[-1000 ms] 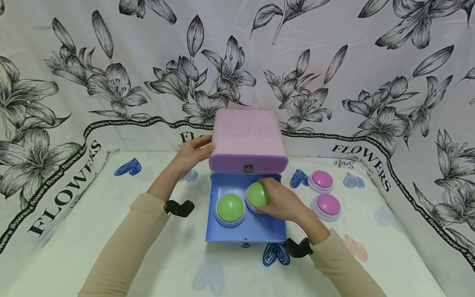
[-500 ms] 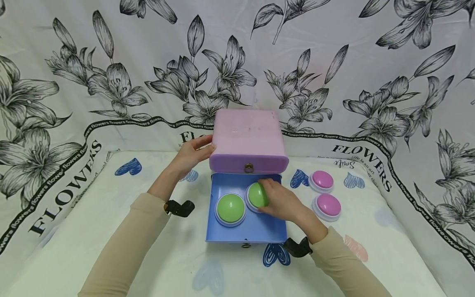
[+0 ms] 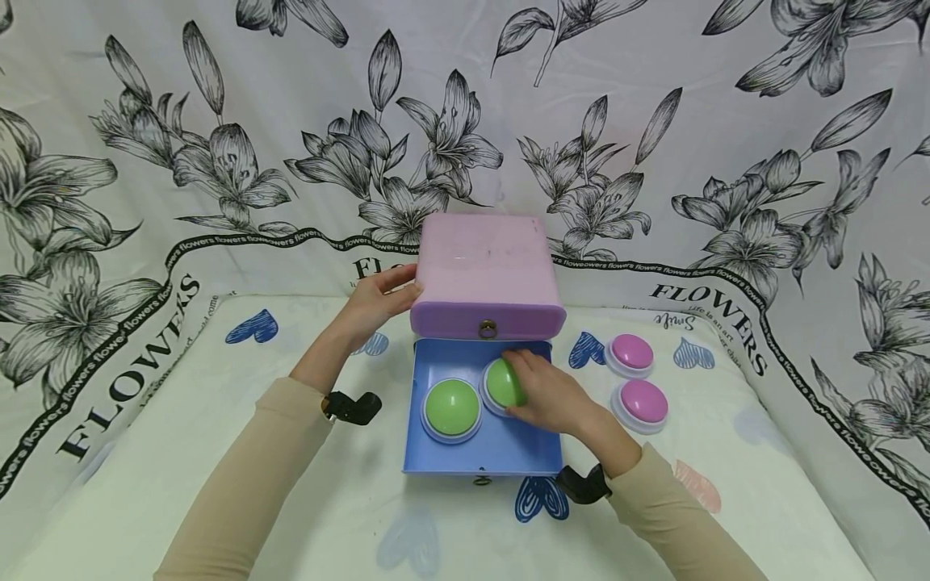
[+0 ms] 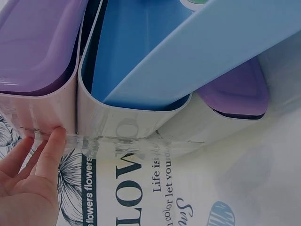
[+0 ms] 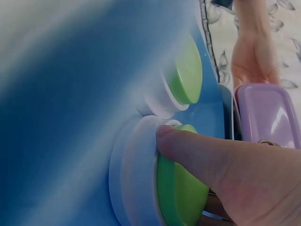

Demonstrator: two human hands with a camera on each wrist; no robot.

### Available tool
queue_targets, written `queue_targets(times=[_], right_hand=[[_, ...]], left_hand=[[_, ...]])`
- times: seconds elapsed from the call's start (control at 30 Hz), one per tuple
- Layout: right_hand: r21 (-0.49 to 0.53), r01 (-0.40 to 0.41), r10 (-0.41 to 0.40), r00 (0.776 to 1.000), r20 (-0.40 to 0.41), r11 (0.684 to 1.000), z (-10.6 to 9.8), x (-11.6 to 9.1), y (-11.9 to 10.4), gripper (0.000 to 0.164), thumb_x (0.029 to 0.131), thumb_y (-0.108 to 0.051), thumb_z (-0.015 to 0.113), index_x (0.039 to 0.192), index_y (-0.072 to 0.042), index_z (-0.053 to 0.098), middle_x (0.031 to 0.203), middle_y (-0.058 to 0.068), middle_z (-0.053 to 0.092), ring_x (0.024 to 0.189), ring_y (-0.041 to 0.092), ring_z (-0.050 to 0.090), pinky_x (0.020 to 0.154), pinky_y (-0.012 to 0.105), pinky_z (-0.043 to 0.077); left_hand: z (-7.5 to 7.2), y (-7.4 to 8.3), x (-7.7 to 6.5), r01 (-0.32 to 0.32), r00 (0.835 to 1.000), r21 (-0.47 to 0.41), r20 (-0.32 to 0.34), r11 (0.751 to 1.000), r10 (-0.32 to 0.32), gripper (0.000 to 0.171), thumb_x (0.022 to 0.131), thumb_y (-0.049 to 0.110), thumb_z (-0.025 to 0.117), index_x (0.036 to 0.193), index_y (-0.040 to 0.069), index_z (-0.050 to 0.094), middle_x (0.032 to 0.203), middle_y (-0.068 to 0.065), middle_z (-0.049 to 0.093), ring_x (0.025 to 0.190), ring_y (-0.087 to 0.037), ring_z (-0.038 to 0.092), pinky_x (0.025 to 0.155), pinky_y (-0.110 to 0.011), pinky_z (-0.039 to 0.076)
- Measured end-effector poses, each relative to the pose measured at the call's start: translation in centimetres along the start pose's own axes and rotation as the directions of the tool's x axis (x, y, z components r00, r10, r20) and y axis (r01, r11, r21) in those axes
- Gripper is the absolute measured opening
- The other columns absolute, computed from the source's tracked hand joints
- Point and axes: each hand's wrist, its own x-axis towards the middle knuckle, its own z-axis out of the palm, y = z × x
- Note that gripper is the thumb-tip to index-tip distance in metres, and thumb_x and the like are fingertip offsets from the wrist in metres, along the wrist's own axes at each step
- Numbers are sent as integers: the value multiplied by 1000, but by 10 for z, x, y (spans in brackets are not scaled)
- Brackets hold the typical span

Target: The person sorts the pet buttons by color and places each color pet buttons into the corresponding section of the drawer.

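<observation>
My right hand [image 3: 555, 395] grips a green push button [image 3: 503, 383] with a white base, thumb on the near side and fingers on the far side. It sits in the right part of a pulled-out blue drawer [image 3: 512, 452]. A second green push button [image 3: 451, 406] lies to its left in the same drawer; the right wrist view shows the thumb [image 5: 188, 148] at the held button's rim. My left hand [image 3: 366, 311] rests its extended fingertips against the left side of the pink drawer unit [image 3: 483, 258], at its upper level in the left wrist view.
Two pink push buttons [image 3: 643, 400] with white bases lie on the heart-print cloth [image 3: 327, 516] right of the drawer. A purple drawer front [image 3: 450, 319] stands above the open drawer, and another purple front [image 4: 237, 89] below it. Flower-print fabric [image 3: 479, 48] hangs behind.
</observation>
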Motion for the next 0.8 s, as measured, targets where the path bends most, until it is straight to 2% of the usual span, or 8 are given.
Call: queue_targets(times=[0.4,0.53,0.63,0.8], right_hand=[[15,14,-14,1000,12,1000,-2,0,1,80,73,-29,78,135,1,40,132,17,47,116,29,51,97,42,47],[11,9,-9,1000,-12,1000,-6,-2,0,77,75,-32,76,136,-1,40,134,15,46,118,28,50,97,41,47],[35,3,-1,999,-44,999,-11,-6,-3,70,77,-32,75,133,-4,45,133,13,48,118,26,51,96,40,48],[119,17,-5,995,-104,993,-16,-17,-12,49,81,-27,71,125,-11,55,125,3,55,112,18,55,90,35,52]], left_hand=[[0,0,1,6,1000,3,-1,1000,-6,60,88,33,62,140,14,39,144,-5,39,121,-21,50,95,-27,48],[0,0,2,8,1000,-1,-3,1000,-8,60,88,32,62,140,14,39,143,-4,39,121,-20,50,95,-26,48],[0,1,2,1,1000,-6,10,1000,-1,61,89,31,62,141,13,38,144,-5,38,122,-21,49,96,-27,47],[-1,2,2,-19,999,-22,43,1000,20,62,90,28,61,142,9,35,145,-8,35,125,-23,46,96,-25,47]])
